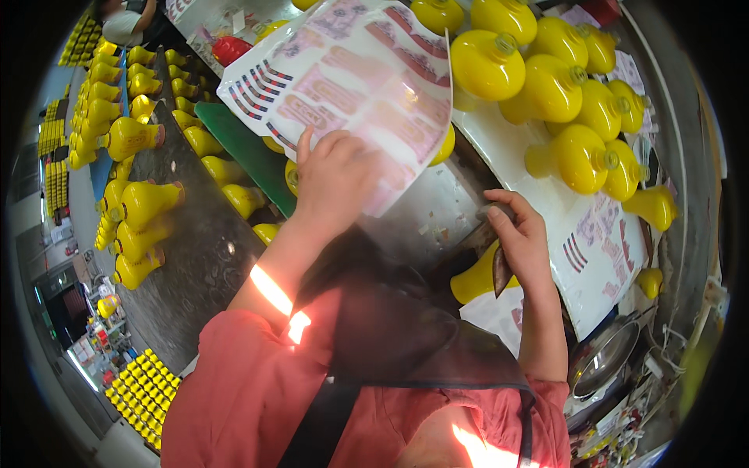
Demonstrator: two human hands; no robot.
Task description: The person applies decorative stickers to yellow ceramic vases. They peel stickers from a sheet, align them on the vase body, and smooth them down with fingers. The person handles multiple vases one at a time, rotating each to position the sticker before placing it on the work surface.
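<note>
Sticker sheet [351, 86], pink-printed and curling, lifts over the worktop [437, 210] pinched at its lower edge by the left hand [331, 175], yellow bottles [546, 86] crowding its right side, while the right hand [519, 234] grips a dark blade-like tool [500, 271] near another bottle.

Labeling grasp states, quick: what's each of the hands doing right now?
Left hand: closed on a label sheet, lifting it.
Right hand: holds a small dark tool beside a yellow bottle.
</note>
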